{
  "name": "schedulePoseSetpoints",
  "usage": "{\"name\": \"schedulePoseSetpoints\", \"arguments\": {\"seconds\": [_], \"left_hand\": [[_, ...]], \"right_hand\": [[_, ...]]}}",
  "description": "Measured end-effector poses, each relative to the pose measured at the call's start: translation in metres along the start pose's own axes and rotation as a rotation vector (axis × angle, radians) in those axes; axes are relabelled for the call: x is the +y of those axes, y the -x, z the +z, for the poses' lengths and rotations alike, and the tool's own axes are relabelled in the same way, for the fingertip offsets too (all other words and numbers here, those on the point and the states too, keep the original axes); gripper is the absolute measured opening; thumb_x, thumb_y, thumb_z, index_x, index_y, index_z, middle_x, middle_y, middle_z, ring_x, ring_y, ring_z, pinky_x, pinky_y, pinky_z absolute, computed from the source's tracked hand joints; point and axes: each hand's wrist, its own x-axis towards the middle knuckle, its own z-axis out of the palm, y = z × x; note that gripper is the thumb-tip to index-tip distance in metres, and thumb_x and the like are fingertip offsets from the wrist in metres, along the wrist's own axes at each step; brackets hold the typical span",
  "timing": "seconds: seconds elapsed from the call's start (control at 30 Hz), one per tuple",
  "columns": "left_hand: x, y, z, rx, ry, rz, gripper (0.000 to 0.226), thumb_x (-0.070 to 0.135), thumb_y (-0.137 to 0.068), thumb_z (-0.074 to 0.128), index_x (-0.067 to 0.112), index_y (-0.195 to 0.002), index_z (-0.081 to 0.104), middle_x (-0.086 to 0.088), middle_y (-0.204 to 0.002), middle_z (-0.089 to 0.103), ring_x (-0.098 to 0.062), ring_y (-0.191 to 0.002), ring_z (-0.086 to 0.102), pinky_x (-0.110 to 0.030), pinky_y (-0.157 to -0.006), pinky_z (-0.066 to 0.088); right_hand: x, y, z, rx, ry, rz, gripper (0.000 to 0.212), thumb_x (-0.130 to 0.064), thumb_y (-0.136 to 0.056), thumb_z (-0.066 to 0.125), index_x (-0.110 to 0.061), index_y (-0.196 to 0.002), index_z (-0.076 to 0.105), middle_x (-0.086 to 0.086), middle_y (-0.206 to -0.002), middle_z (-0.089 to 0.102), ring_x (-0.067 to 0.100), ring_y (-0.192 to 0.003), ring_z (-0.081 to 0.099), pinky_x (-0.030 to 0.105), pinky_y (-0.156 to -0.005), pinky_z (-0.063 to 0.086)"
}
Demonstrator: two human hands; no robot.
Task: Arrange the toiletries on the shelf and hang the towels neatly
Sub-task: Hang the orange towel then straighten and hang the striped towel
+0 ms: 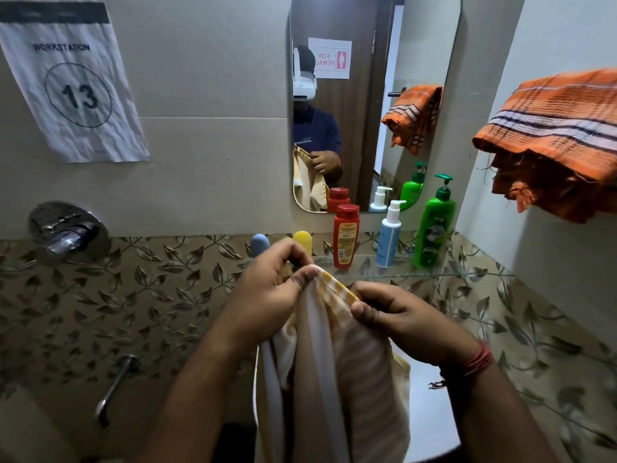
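A beige and yellow striped towel (337, 372) hangs down in front of me. My left hand (270, 289) pinches its top edge on the left, and my right hand (397, 315) pinches the same edge on the right. On the glass shelf (444, 274) behind stand a red bottle (346, 240), a light blue pump bottle (389, 235) and a green pump bottle (434, 228). A blue cap (259, 243) and a yellow cap (303, 240) show just above my left hand. An orange striped towel (554, 138) hangs on the right wall.
A mirror (374, 95) is fixed above the shelf and reflects a person with a headset. A chrome valve (66, 232) and a tap spout (113, 389) sit on the left wall. A paper sign reading 13 (73, 91) is taped up left. A white basin (430, 412) lies below.
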Motion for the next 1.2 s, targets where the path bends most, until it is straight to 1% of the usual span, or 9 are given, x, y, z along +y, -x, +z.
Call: {"name": "schedulePoseSetpoints", "arguments": {"seconds": [0.1, 0.23, 0.33, 0.47, 0.6, 0.8, 0.97, 1.1, 1.2], "left_hand": [[-0.003, -0.008, -0.011, 0.191, 0.003, -0.016, 0.020, 0.020, -0.094, 0.065, 0.032, -0.080, 0.058, 0.019, -0.075, 0.061, -0.001, -0.071, 0.056, -0.017, -0.065, 0.045], [-0.009, -0.015, -0.027, 0.457, -0.045, -0.024, 0.018, 0.016, -0.096, 0.063, 0.026, -0.082, 0.056, 0.012, -0.076, 0.060, -0.003, -0.069, 0.056, -0.024, -0.067, 0.049], [-0.015, -0.017, -0.044, 0.650, -0.102, -0.013, 0.011, 0.013, -0.095, 0.063, 0.018, -0.088, 0.056, 0.012, -0.079, 0.057, -0.003, -0.067, 0.052, -0.014, -0.067, 0.044], [-0.026, -0.018, -0.064, 0.797, -0.143, -0.055, 0.009, 0.012, -0.094, 0.063, 0.017, -0.091, 0.056, 0.015, -0.080, 0.056, -0.012, -0.079, 0.054, -0.023, -0.074, 0.043], [-0.035, -0.019, -0.072, 0.847, -0.125, -0.097, 0.012, 0.014, -0.093, 0.063, 0.020, -0.088, 0.054, 0.016, -0.081, 0.055, -0.014, -0.081, 0.054, -0.023, -0.077, 0.042], [-0.046, -0.018, -0.082, 0.961, -0.101, -0.156, 0.026, 0.018, -0.092, 0.062, 0.033, -0.076, 0.047, 0.016, -0.080, 0.053, -0.013, -0.082, 0.053, -0.027, -0.081, 0.044], [-0.052, -0.018, -0.077, 0.958, -0.067, -0.189, 0.023, 0.021, -0.092, 0.062, 0.034, -0.077, 0.049, 0.016, -0.083, 0.055, -0.014, -0.085, 0.055, -0.029, -0.085, 0.046], [-0.050, -0.021, -0.072, 0.903, -0.052, -0.204, 0.016, 0.024, -0.096, 0.061, 0.030, -0.085, 0.052, 0.013, -0.086, 0.057, -0.013, -0.087, 0.055, -0.029, -0.085, 0.046], [-0.043, -0.020, -0.060, 0.810, -0.078, -0.184, 0.010, 0.027, -0.100, 0.057, 0.018, -0.100, 0.051, -0.004, -0.101, 0.060, -0.012, -0.087, 0.055, -0.011, -0.076, 0.042]], "right_hand": [[0.007, 0.001, 0.001, 0.047, 0.030, 0.020, 0.048, -0.050, -0.095, 0.048, -0.005, -0.098, 0.062, 0.012, -0.094, 0.061, 0.025, -0.088, 0.059, 0.042, -0.078, 0.048], [0.013, 0.001, 0.000, 0.034, 0.158, 0.055, 0.033, -0.045, -0.096, 0.048, -0.014, -0.090, 0.059, -0.005, -0.083, 0.058, 0.006, -0.080, 0.055, 0.032, -0.072, 0.044], [0.023, 0.002, 0.000, 0.028, 0.308, 0.068, 0.032, -0.042, -0.099, 0.049, -0.014, -0.087, 0.056, -0.001, -0.084, 0.058, 0.011, -0.080, 0.055, 0.034, -0.073, 0.044], [0.033, 0.004, 0.002, 0.050, 0.397, 0.073, 0.033, -0.044, -0.098, 0.047, -0.017, -0.081, 0.053, -0.006, -0.078, 0.054, 0.008, -0.076, 0.051, 0.024, -0.066, 0.038], [0.038, 0.003, -0.002, 0.072, 0.458, 0.122, 0.032, -0.046, -0.098, 0.043, -0.022, -0.081, 0.056, -0.009, -0.078, 0.054, 0.006, -0.080, 0.052, 0.020, -0.065, 0.036], [0.047, 0.010, -0.017, 0.161, 0.504, 0.250, 0.031, -0.043, -0.099, 0.048, -0.027, -0.074, 0.055, -0.006, -0.074, 0.059, 0.006, -0.067, 0.057, 0.035, -0.066, 0.048], [0.043, 0.008, -0.020, 0.285, 0.435, 0.209, 0.028, -0.036, -0.098, 0.053, -0.025, -0.071, 0.055, -0.005, -0.068, 0.059, 0.007, -0.061, 0.059, 0.022, -0.057, 0.045], [0.033, 0.007, -0.015, 0.377, 0.123, 0.143, 0.020, -0.037, -0.092, 0.056, -0.021, -0.080, 0.061, 0.005, -0.062, 0.061, 0.016, -0.052, 0.059, 0.030, -0.053, 0.048], [0.011, 0.005, -0.006, 0.391, -0.297, 0.048, 0.009, -0.025, -0.090, 0.061, -0.019, -0.097, 0.063, 0.009, -0.066, 0.057, 0.026, -0.048, 0.049, 0.032, -0.043, 0.044]]}}
